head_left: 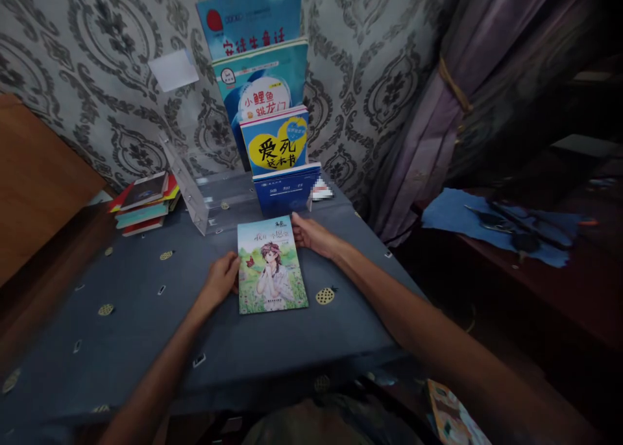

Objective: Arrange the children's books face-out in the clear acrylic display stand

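A thin book with a green cover showing a girl (271, 266) lies flat on the grey-blue tablecloth (146, 322). My left hand (221, 279) rests curled against the book's left edge. My right hand (311, 234) grips its upper right corner, fingers on the cover. Just behind the book stands a clear tiered display stand (195, 192) with several blue books (277, 143) upright in its right column, one behind the other.
A stack of colourful books (143, 205) lies at the back left of the table. A patterned wall rises behind. A purple curtain (438, 120) hangs to the right, beside a dark table with a blue cloth (491, 228). Another book (452, 419) lies low at the right.
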Demonstrator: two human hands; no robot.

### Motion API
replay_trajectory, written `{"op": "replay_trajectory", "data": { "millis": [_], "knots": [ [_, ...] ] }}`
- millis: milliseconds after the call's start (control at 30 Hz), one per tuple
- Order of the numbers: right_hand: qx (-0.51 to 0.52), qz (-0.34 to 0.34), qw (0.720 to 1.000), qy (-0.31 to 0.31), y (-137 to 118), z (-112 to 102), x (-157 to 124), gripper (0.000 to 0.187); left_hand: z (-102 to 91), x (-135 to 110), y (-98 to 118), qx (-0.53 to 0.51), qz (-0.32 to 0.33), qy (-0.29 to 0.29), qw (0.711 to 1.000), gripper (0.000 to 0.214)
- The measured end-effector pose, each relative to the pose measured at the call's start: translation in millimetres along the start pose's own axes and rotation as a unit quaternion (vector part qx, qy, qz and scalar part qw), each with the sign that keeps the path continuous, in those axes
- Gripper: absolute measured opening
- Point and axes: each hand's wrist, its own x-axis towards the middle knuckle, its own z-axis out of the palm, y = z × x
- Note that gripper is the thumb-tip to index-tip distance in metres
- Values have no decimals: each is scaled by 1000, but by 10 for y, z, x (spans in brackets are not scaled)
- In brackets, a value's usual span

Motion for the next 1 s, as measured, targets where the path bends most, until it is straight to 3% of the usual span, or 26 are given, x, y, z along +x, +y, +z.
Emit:
{"op": "replay_trajectory", "data": {
  "millis": [67, 133, 233, 333, 500, 767, 1000],
  "knots": [
    [-2, 0, 1000, 29, 68, -21, 36, 37, -83, -26, 13, 196, 30, -15, 980, 32],
    [-14, -19, 999, 47, 120, -33, 58, 22, -141, -47, 72, 341, 62, 10, 938, 25],
    [-58, -56, 993, 82, 168, -47, 86, 10, -124, -23, 125, 427, 119, 48, 895, 26],
    [-114, -85, 981, 130, 208, -77, 131, 10, -42, 73, 56, 436, 184, 42, 880, 34],
    [-219, -134, 945, 202, 268, -133, 177, 17, 10, 243, -133, 428, 219, 26, 876, 42],
    [-224, -158, 940, 202, 289, -132, 151, 18, 47, 458, -165, 405, 288, 16, 867, 40],
    [-223, -160, 941, 199, 272, -134, 157, 20, 273, 629, 40, 403, 315, -24, 859, 41]
  ]
}}
